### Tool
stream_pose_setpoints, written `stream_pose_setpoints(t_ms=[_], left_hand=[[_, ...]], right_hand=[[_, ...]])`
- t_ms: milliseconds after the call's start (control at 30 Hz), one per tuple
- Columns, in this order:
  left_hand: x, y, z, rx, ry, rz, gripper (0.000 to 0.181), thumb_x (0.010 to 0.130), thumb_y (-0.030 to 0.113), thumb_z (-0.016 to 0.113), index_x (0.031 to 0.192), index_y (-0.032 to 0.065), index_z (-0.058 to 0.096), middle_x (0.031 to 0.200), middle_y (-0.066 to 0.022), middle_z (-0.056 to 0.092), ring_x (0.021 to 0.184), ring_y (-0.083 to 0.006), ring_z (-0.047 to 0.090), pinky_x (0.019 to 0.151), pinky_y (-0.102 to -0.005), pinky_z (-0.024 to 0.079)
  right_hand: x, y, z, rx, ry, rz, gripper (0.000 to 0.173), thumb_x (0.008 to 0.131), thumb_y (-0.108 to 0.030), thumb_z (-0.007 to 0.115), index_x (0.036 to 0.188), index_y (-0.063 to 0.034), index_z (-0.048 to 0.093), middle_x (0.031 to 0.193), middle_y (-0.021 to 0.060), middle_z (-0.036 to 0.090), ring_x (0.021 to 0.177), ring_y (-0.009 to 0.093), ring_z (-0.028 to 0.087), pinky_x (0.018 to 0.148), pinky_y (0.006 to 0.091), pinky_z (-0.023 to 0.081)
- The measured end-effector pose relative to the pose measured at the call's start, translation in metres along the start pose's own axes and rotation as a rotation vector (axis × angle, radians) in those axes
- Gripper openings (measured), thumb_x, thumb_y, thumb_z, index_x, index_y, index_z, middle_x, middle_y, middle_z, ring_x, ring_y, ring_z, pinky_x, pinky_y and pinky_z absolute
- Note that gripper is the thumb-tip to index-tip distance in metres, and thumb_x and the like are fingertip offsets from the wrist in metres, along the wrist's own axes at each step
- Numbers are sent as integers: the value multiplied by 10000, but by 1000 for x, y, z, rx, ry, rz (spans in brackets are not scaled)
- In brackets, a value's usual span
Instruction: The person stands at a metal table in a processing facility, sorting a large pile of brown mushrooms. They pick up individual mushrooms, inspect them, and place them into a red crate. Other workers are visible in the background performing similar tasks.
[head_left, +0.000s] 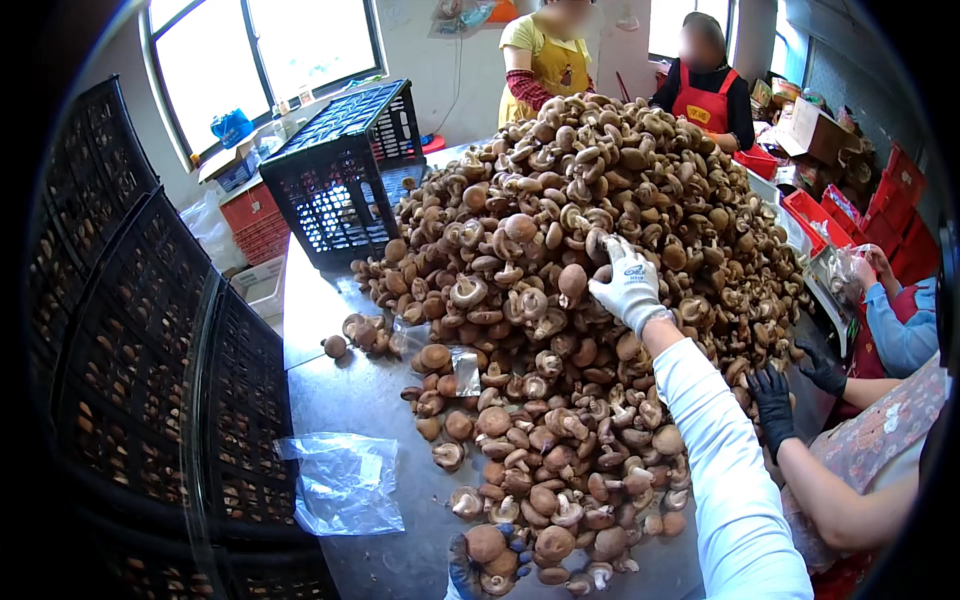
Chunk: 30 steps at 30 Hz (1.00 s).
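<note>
A tall heap of brown shiitake mushrooms (525, 300) covers much of the metal table (352, 397). My right hand (630, 285), in a white work glove, reaches into the middle of the heap, its fingers curved around a mushroom (598, 244). At the bottom edge, my left hand (463, 574), in a glove with blue fingertips, is curled around several mushrooms (491, 555). Much of that hand is hidden by them or cut off by the frame. A clear plastic bag (349, 484) lies flat on the table left of the heap.
Black crates (135, 360) of mushrooms stand stacked at the left. Another black crate (330, 180) sits at the table's back left. Two people stand behind the heap. At the right, a person's black-gloved hands (772, 405) touch the heap; another person holds a plastic bag near red crates (817, 217).
</note>
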<state>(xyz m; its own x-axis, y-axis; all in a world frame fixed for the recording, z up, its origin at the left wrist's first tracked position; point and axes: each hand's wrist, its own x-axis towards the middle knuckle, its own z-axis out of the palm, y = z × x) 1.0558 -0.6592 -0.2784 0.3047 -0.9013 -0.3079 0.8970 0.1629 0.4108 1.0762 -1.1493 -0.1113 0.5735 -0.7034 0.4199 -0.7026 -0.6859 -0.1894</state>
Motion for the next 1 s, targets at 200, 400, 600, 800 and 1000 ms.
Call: stream_pose_setpoints(t_ms=[200,400,600,800,1000], left_hand=[[-12,11,40,425,175,146,871,872,758,493,1391,59,495,1292,-126,619,1155,-337,622,772,-410,598],[5,23,77,295,91,119,878,872,753,494,1406,57,469,1339,-127,582,1200,-334,581,814,-434,589],[12,38,93,-17,-49,52,1147,794,799,577,1540,-15,262,1522,-202,395,1421,-345,379,1119,-442,413],[4,-1,18,-543,-177,-88,988,834,781,526,1439,7,421,1442,-209,484,1230,-410,556,1004,-549,500],[-19,-3,35,-333,-36,11,954,839,747,567,1531,155,281,1504,-194,413,1256,-425,533,902,-594,537]], right_hand=[[3,-3,3,1226,157,256,520,900,-78,720,1388,-41,541,1252,69,641,1086,148,636,972,247,504],[-96,-1,-40,1552,64,338,310,937,-97,645,1247,-113,644,992,15,681,725,72,598,619,171,482],[-214,-88,-95,946,-868,-482,461,943,-315,669,1323,-59,624,1199,172,682,1067,303,666,924,387,527],[-200,-68,-104,1103,-1060,-363,423,943,-288,677,1315,-89,641,1201,156,706,1057,253,694,936,346,541],[-122,-21,-6,248,-67,77,707,882,-382,688,1485,-110,438,1446,210,489,1277,373,517,1080,455,427]])
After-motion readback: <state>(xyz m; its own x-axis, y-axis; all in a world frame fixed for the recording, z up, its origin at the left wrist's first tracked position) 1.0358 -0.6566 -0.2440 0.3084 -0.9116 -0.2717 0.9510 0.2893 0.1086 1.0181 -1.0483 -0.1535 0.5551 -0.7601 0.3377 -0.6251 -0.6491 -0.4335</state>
